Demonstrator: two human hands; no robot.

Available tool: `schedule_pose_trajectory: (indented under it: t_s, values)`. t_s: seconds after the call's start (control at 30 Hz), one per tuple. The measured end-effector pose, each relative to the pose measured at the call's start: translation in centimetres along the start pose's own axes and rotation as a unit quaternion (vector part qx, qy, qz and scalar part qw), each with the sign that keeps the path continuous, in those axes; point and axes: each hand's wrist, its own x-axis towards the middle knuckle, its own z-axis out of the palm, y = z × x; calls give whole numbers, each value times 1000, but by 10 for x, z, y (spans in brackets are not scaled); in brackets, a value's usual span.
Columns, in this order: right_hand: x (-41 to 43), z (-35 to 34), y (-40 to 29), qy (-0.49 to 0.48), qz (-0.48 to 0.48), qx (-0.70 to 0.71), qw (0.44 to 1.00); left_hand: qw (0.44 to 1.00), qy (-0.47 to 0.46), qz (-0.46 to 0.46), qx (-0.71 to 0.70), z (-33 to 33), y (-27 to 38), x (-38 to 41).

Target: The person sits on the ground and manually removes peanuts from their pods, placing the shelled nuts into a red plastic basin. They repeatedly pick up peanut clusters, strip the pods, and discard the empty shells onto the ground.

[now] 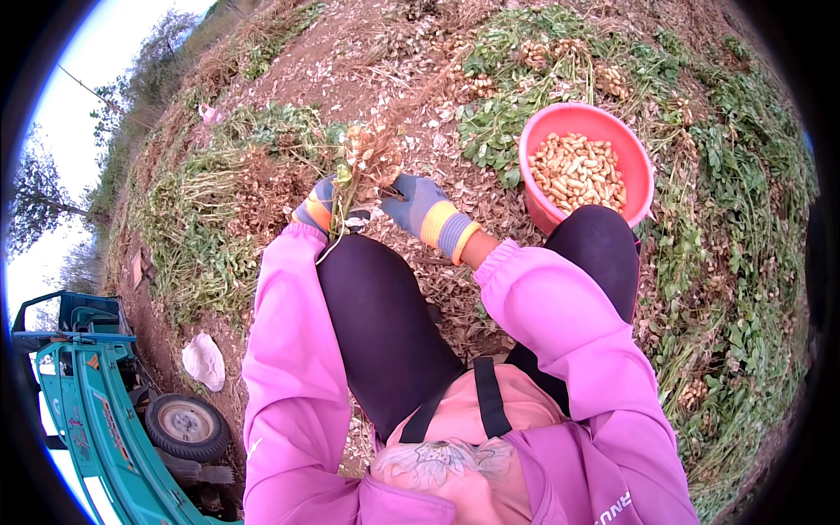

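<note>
My left hand (317, 205), in a grey, orange and yellow work glove, grips the stems of a peanut plant (346, 190) above my left knee. Its dry brown roots (374, 154) point away from me, with pale clumps among them. Beside the roots is my right hand (420, 207), in a matching glove, its fingers bent toward them. Whether those fingers pinch anything is hidden. A red plastic bucket (638, 172) stands by my right knee, partly filled with peanuts in their shells (577, 172).
Pulled peanut plants lie heaped on the left (203, 190) and along the right (741, 262). Dry leaves (453, 289) litter the ground between my legs. A teal farm vehicle (92, 407) with a black tyre (187, 426) stands at lower left, near a white sack (203, 362).
</note>
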Motion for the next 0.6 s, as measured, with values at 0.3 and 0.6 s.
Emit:
schedule_pose_trajectory:
  t_s: [0.3,0.6]
  values:
    - [9,1,-1,-12,65,-77,995,995,-57,-2,80,1,1,1]
    - [16,11,17,-45,88,-77,992,996,-39,-78,11,11,7,-2]
